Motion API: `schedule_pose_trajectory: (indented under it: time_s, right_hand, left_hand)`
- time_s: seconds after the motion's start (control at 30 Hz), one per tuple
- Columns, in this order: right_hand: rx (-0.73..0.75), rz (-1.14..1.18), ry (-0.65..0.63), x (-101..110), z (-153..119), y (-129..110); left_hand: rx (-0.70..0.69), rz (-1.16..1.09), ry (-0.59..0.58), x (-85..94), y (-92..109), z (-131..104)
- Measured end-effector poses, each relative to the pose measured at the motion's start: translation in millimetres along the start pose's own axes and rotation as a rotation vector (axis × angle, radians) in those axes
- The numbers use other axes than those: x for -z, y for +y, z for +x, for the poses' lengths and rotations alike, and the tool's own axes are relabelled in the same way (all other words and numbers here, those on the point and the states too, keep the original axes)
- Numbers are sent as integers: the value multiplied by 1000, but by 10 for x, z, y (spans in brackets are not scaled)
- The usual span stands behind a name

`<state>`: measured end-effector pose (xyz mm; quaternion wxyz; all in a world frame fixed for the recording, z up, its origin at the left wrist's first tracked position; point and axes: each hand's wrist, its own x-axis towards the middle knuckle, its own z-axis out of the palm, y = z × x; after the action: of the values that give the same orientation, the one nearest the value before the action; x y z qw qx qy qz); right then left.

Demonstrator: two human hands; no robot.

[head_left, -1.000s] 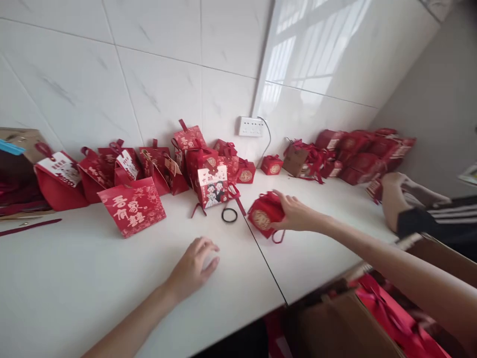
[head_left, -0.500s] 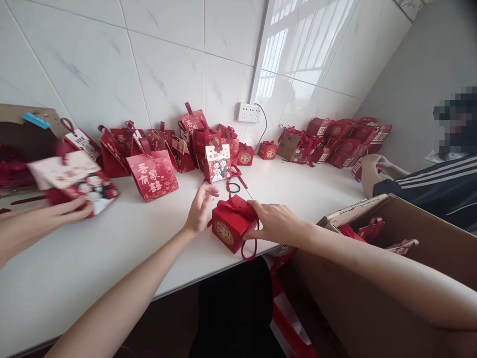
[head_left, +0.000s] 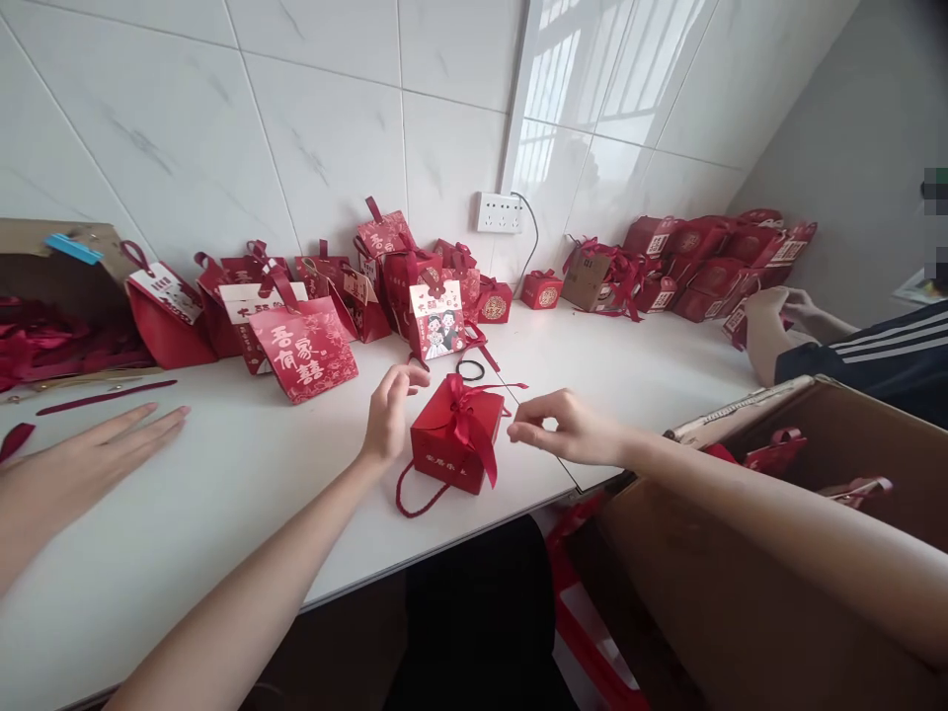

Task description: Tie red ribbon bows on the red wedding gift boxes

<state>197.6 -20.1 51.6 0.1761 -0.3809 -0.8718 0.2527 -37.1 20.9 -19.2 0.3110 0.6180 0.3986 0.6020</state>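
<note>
A red gift box (head_left: 442, 449) with a ribbon bow (head_left: 465, 425) on top stands on the white table (head_left: 318, 513) in front of me. White characters mark its front face, and a dark red cord handle (head_left: 421, 512) loops out at its lower left. My left hand (head_left: 391, 410) is close to the left side of the box, fingers loosely bent and apart, holding nothing. On the right, just off the box, my right hand (head_left: 563, 425) has its thumb and forefinger curled together in a ring with nothing visible in them. A black band (head_left: 470, 370) lies behind the box.
Another person's hand (head_left: 111, 454) lies flat at the left. Several red gift bags (head_left: 303, 351) stand along the wall. Stacked red boxes (head_left: 711, 267) are at the back right, near a co-worker's hands (head_left: 777, 306). An open carton (head_left: 741, 415) is at my right, another (head_left: 66, 237) far left.
The red box has turned, so a different face and the cord loop now point left and forward. My right hand has come off it. The other person's hand has released a bag at left.
</note>
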Motion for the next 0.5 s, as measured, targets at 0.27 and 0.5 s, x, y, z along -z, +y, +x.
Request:
schedule_pose_trajectory:
  time_s: [0.27,0.5]
  right_hand:
    - [-97,-223,356,-35,38,55]
    - [-236,-45,147,-13,60,106]
  left_hand:
    - [-140,-44,-571,-19,142,-100]
    - [-39,51,-496,-45,160,-68]
